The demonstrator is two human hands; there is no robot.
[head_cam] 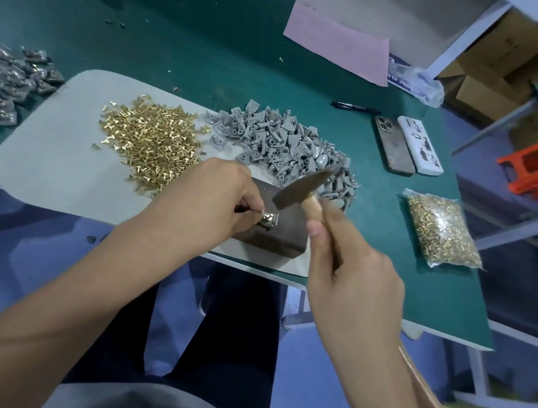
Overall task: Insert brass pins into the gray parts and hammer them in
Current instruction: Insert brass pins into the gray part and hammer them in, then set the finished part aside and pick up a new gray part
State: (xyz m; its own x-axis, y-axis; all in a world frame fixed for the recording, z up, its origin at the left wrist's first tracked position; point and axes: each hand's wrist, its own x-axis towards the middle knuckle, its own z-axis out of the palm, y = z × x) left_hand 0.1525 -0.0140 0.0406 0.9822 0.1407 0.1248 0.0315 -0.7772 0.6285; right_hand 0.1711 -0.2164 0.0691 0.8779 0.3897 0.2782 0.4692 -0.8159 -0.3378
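Gray part (269, 219) with its brass pin is sitting on the dark steel block (277, 236), a hard anvil for striking. Left hand (213, 199) is pinching it steady, grip closed. Right hand (351, 270) is gripping the wooden-handled hammer (300, 191), raised just above the block. Loose brass pins (151, 142) and matte gray parts (286, 144) are lying heaped behind the block within reach.

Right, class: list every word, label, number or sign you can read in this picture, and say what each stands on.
None can be read.
White rectangular case beside the brown phone: dark marks, possibly a drawing or characters, too blurred to read.
Clear plastic bag with blue print beyond the pink sheet: lettering too small and crumpled.
Brown cardboard boxes: faint marks, unreadable.
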